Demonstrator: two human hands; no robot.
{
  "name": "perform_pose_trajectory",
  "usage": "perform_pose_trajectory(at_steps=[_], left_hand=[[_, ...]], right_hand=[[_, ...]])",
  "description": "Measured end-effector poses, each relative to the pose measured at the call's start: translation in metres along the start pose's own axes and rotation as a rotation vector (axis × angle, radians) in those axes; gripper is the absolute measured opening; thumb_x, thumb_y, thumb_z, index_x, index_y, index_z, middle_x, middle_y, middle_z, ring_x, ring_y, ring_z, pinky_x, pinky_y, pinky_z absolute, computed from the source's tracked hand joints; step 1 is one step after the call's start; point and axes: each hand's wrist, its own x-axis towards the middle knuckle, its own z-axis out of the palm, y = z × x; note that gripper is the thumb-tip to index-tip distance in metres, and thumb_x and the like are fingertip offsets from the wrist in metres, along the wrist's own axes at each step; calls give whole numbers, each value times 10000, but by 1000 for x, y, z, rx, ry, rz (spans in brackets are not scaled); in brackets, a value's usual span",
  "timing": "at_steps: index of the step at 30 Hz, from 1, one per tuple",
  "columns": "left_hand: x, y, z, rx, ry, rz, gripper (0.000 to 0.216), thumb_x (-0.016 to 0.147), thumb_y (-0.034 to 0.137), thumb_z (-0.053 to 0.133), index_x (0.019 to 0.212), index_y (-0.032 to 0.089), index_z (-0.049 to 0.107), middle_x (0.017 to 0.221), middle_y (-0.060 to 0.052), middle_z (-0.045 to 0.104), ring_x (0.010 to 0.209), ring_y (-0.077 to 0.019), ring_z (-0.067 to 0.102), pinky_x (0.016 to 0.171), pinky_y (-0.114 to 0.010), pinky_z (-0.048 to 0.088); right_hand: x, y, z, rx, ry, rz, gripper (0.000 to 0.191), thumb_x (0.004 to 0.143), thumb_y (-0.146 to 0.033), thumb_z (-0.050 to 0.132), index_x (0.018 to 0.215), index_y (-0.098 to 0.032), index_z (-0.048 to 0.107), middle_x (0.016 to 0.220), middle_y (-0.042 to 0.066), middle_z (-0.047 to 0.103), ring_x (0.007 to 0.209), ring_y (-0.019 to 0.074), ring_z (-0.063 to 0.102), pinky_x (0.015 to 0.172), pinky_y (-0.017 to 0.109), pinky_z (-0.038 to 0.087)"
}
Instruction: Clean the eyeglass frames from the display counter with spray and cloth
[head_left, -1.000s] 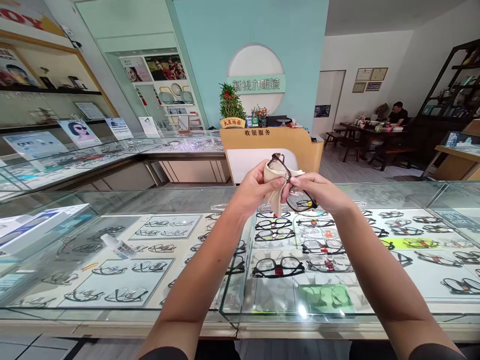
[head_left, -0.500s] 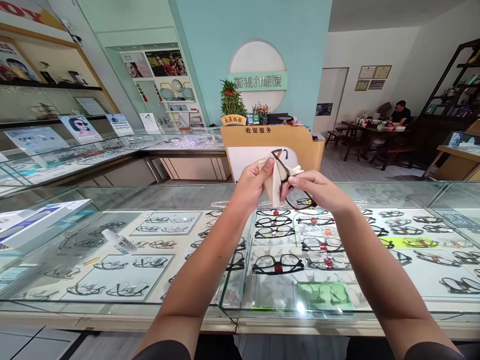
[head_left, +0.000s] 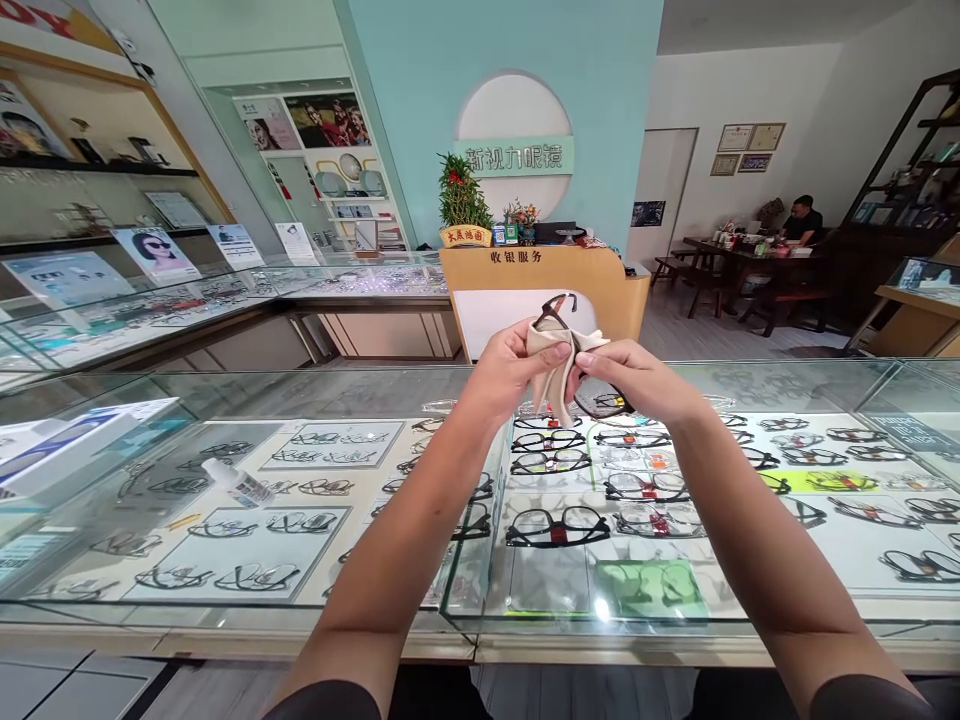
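Note:
Above the glass counter I hold a pair of dark-framed eyeglasses (head_left: 604, 402) out in front of me. My left hand (head_left: 517, 368) pinches a cream cleaning cloth (head_left: 553, 385) around one lens, the thumb pressing on the cloth. The wrapped lens is hidden. My right hand (head_left: 626, 372) grips the frame near its middle, between thumb and fingers. The other lens hangs below my right fingers, uncovered. A temple arm with a curved tip sticks up above the cloth.
A glass display case (head_left: 472, 625) holding rows of eyeglasses (head_left: 559, 527) spans the front. A white bottle (head_left: 236, 482) stands on its left part, near a white box (head_left: 82, 445). Beyond are a wooden cashier desk (head_left: 540, 270) and a seated person (head_left: 802, 222) at a far table.
My left thumb has moved down and right across the cloth, towards my right hand. The cloth is now folded more closely around the lens. My right hand stays nearly still.

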Motion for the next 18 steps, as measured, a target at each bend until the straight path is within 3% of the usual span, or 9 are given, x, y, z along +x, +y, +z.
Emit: perform_pose_trajectory(at_steps=[8, 15, 18], left_hand=[[3, -4, 4, -95, 178, -32, 565, 814, 707, 849, 922, 169, 714, 604, -9, 684, 497, -175, 649, 501, -286, 514], [12, -5, -14, -210, 278, -53, 396, 825, 480, 932, 914, 140, 750, 795, -33, 748, 664, -130, 654, 654, -253, 544], [11, -5, -19, -155, 255, -72, 435, 810, 513, 938, 890, 132, 746, 770, -31, 721, 692, -133, 636, 684, -254, 533]], right_hand=[[2, -1, 8, -37, 51, 4, 491, 1092, -547, 570, 815, -218, 806, 873, 39, 814, 861, 189, 692, 897, 343, 515], [2, 4, 3, 43, 292, -43, 488, 1084, -576, 562, 872, -248, 855, 876, 39, 794, 824, 194, 649, 873, 350, 514], [2, 5, 2, 73, 429, -96, 467, 1071, -592, 579, 887, -270, 863, 1054, 51, 788, 973, 224, 685, 958, 376, 530]])
